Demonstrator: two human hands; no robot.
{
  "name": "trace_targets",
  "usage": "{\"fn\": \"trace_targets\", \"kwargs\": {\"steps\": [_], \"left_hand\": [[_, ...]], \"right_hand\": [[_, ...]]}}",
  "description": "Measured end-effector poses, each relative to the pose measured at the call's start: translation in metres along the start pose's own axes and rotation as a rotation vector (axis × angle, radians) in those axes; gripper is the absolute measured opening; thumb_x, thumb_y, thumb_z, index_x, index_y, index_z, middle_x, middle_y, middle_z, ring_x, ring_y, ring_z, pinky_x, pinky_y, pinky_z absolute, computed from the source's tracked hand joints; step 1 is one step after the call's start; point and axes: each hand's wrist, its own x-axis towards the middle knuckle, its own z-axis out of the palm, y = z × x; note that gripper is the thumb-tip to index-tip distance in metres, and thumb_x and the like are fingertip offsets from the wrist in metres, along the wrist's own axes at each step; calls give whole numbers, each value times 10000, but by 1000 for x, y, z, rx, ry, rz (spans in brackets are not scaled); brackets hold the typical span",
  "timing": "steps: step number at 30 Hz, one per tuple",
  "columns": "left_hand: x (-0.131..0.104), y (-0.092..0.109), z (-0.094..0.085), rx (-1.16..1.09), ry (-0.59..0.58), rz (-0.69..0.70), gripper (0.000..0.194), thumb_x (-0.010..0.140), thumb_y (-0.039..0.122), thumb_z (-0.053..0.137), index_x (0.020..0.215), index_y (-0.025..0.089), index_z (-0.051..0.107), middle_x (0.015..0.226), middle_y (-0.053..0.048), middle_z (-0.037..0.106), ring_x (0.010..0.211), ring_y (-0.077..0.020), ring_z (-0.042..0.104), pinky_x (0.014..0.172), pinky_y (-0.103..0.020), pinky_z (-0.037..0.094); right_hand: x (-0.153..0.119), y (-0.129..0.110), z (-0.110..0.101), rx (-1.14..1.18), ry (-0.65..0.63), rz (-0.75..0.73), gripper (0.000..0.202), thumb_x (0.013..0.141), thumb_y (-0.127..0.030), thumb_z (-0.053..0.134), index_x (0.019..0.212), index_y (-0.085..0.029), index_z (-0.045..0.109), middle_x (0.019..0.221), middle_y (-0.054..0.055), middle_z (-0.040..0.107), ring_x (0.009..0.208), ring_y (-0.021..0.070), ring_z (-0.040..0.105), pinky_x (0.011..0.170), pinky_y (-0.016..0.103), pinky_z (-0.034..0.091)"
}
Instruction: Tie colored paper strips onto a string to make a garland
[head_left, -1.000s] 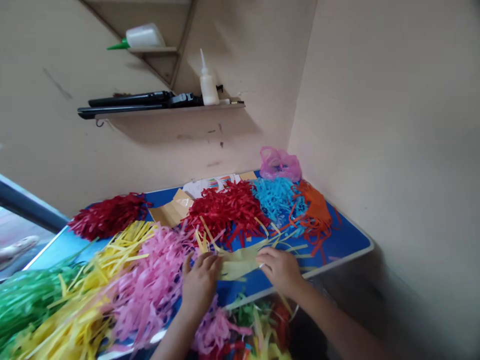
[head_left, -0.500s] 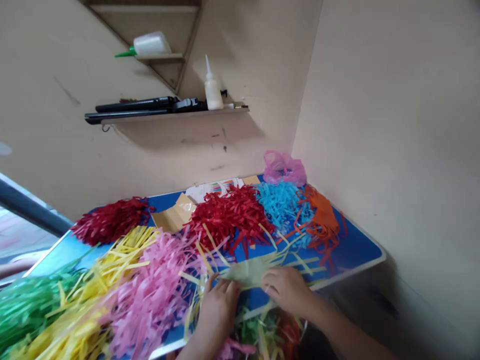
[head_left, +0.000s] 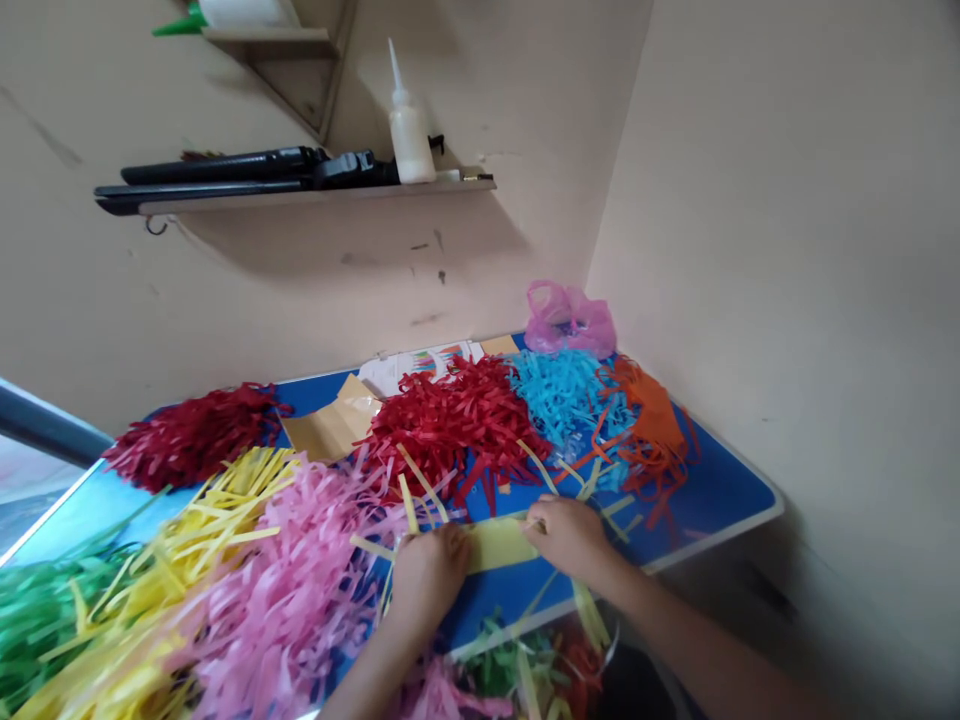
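Observation:
A pale yellow paper piece [head_left: 498, 544] with cut strips at both ends lies stretched between my hands over the blue table [head_left: 720, 490]. My left hand [head_left: 431, 570] is closed on its left end, and my right hand [head_left: 566, 535] grips the right end with curled fingers. Loose yellow strips stick out past both hands. Beyond them are a red shredded pile [head_left: 457, 420], a light blue pile [head_left: 566, 395] and an orange bundle [head_left: 651, 415]. Left of my left hand lies a pink pile [head_left: 300, 580].
Yellow strips [head_left: 172, 570], green strips [head_left: 60, 610] and a dark red pile [head_left: 195, 435] cover the left side. Brown cardboard [head_left: 330, 425] and a pink plastic bag [head_left: 571, 318] sit farther back. A wall shelf [head_left: 315, 198] holds a glue bottle [head_left: 411, 140].
Both hands have closed around the ends of the yellow paper, which now looks narrower and tauter. The view has tilted downward, cutting off the upper shelf.

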Motion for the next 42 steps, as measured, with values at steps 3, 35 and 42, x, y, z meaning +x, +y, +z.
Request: {"fn": "trace_targets", "kwargs": {"steps": [3, 35, 42], "left_hand": [[4, 0, 0, 31, -16, -10, 307, 928, 311, 443, 845, 200, 716, 846, -99, 769, 806, -265, 724, 719, -319, 455], [-1, -25, 22, -89, 314, 449, 178, 910, 233, 539, 962, 261, 706, 964, -26, 737, 942, -228, 655, 1054, -547, 273], [7, -24, 13, -23, 258, 271, 278, 956, 296, 476, 802, 230, 698, 856, -31, 731, 893, -235, 644, 855, -434, 383]], "right_hand": [[1, 1, 2, -22, 6, 14, 173, 850, -286, 598, 717, -223, 689, 822, 3, 706, 727, 151, 632, 582, 248, 308], [12, 23, -15, -4, -99, -358, 147, 843, -297, 625, 925, -279, 746, 1035, -23, 731, 907, 187, 675, 738, 257, 426], [36, 20, -9, 20, -63, -219, 170, 866, -276, 564, 841, -239, 728, 887, -9, 749, 823, 166, 677, 665, 235, 389]]}}
